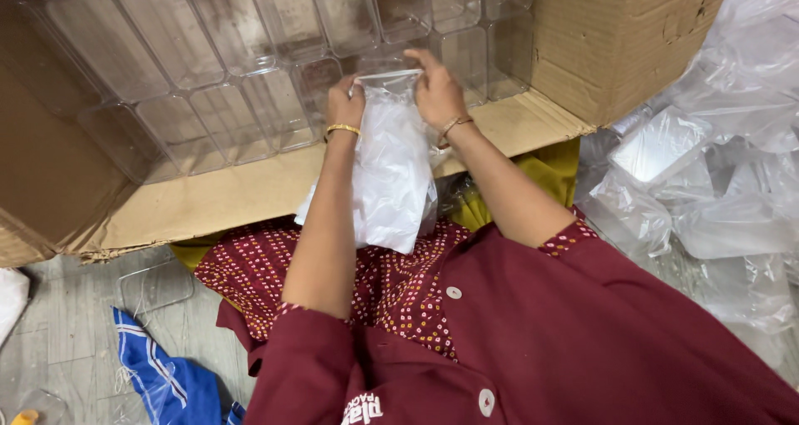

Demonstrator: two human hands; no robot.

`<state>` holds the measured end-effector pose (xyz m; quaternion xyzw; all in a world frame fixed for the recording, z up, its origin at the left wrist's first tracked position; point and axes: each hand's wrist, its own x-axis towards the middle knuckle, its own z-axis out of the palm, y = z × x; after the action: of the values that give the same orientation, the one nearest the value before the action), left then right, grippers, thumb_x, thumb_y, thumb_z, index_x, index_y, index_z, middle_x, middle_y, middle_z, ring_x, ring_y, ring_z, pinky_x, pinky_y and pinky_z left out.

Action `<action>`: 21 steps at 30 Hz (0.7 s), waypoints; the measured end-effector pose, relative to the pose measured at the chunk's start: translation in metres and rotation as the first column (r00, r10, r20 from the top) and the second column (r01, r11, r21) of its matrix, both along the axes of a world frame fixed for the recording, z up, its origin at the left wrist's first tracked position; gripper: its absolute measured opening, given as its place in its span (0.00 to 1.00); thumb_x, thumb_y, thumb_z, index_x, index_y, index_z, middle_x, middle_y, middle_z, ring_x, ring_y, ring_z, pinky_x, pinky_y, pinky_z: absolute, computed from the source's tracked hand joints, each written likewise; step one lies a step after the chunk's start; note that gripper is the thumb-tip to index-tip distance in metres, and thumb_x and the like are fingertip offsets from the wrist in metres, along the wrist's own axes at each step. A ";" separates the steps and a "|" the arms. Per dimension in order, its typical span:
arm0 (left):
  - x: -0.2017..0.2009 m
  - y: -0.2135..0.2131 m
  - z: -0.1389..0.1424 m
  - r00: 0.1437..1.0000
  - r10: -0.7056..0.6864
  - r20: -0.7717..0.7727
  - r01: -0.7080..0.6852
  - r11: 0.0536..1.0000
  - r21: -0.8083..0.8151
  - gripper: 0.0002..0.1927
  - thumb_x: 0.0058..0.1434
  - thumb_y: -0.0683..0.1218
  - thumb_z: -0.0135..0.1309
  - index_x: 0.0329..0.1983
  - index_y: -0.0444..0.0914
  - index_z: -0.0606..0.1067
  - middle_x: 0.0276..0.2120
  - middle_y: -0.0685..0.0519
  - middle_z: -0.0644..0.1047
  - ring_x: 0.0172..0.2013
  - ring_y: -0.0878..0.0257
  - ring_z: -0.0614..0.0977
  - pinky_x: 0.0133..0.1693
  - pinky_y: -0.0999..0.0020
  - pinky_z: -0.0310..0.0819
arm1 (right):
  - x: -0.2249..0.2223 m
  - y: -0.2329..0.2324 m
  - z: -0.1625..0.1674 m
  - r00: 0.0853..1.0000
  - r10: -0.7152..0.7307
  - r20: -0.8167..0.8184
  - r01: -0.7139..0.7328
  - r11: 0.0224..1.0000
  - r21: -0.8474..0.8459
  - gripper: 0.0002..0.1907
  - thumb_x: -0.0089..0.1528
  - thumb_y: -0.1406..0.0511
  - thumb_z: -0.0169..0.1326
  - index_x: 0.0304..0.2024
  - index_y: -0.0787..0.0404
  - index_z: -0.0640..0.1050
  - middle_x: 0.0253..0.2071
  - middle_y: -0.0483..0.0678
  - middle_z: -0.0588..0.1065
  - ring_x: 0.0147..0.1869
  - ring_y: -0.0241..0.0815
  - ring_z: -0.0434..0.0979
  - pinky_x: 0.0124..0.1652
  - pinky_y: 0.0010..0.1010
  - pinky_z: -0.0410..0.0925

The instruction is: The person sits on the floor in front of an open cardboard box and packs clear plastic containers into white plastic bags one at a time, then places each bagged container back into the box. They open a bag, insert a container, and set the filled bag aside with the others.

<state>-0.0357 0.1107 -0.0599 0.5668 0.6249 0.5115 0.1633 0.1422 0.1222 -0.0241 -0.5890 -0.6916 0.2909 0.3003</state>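
Bright even light, sharp, soft shadows

The clear plastic bag (389, 163) hides the palm of the left hand (344, 106) and the lap beneath it; its contents are too hazy to tell. The cardboard box (620, 38) (its top and left side) and the clear containers (208, 54) run past the edge.

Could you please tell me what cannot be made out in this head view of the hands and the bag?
- Contents of the bag: hidden by its cloudy plastic.
- Left hand fingertips: tucked behind the bag's top edge.
- Right hand palm: turned away from the camera.
- Carton: cut off by the top and left edges.
- Pile of bagged containers: cut off by the right edge.
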 end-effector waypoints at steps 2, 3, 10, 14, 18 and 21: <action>0.000 -0.009 0.007 0.999 0.051 0.014 -0.046 0.976 -0.213 0.15 0.73 0.54 0.50 0.50 0.38 0.78 0.43 0.40 0.83 0.45 0.45 0.84 0.48 0.59 0.76 | 0.006 -0.004 0.010 0.997 -0.007 -0.074 0.019 0.986 0.164 0.17 0.65 0.71 0.48 0.55 0.50 0.76 0.40 0.50 0.82 0.41 0.46 0.83 0.42 0.37 0.73; 0.005 -0.016 0.013 0.998 0.050 0.035 -0.041 0.972 -0.233 0.16 0.74 0.54 0.49 0.49 0.37 0.77 0.41 0.40 0.82 0.43 0.45 0.83 0.47 0.59 0.75 | 0.012 -0.009 0.016 0.994 -0.006 -0.107 0.031 0.970 0.239 0.14 0.65 0.71 0.50 0.52 0.52 0.78 0.41 0.47 0.83 0.40 0.43 0.84 0.41 0.35 0.73; 0.046 -0.079 0.073 0.919 -0.308 0.248 0.252 0.940 0.232 0.14 0.71 0.48 0.47 0.53 0.36 0.74 0.45 0.53 0.78 0.42 0.58 0.80 0.42 0.60 0.73 | 0.075 -0.077 0.046 0.974 0.044 -0.221 0.042 0.927 0.372 0.09 0.68 0.73 0.51 0.50 0.62 0.78 0.39 0.48 0.78 0.39 0.33 0.77 0.38 0.27 0.70; 0.058 -0.090 0.067 0.831 -0.249 0.497 0.352 0.927 -0.125 0.11 0.73 0.45 0.51 0.45 0.33 0.79 0.32 0.51 0.77 0.32 0.62 0.73 0.35 0.64 0.69 | 0.112 -0.068 0.031 0.848 0.091 -0.521 -0.018 0.989 0.144 0.08 0.70 0.73 0.50 0.48 0.65 0.79 0.38 0.42 0.76 0.39 0.28 0.71 0.39 0.23 0.66; 0.063 -0.080 0.021 0.716 -0.275 0.642 0.434 0.896 -0.100 0.11 0.73 0.43 0.50 0.46 0.30 0.78 0.35 0.51 0.78 0.34 0.63 0.76 0.37 0.66 0.72 | 0.135 -0.044 -0.004 0.730 0.059 -0.681 -0.204 0.970 -0.135 0.07 0.69 0.72 0.51 0.48 0.64 0.79 0.34 0.38 0.72 0.34 0.28 0.67 0.34 0.23 0.63; 0.061 -0.084 -0.020 0.952 -0.240 0.188 0.298 0.865 -0.403 0.13 0.65 0.46 0.53 0.45 0.34 0.80 0.38 0.44 0.83 0.40 0.54 0.82 0.42 0.62 0.77 | 0.131 -0.069 -0.038 0.523 0.028 -0.852 -0.407 0.886 -0.221 0.13 0.63 0.69 0.48 0.46 0.63 0.80 0.43 0.44 0.82 0.48 0.33 0.81 0.50 0.24 0.74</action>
<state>0.0254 0.0266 -0.0800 0.5639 0.6239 0.3709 0.3940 0.2730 0.0536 -0.0622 -0.3348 -0.4626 0.7021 0.4253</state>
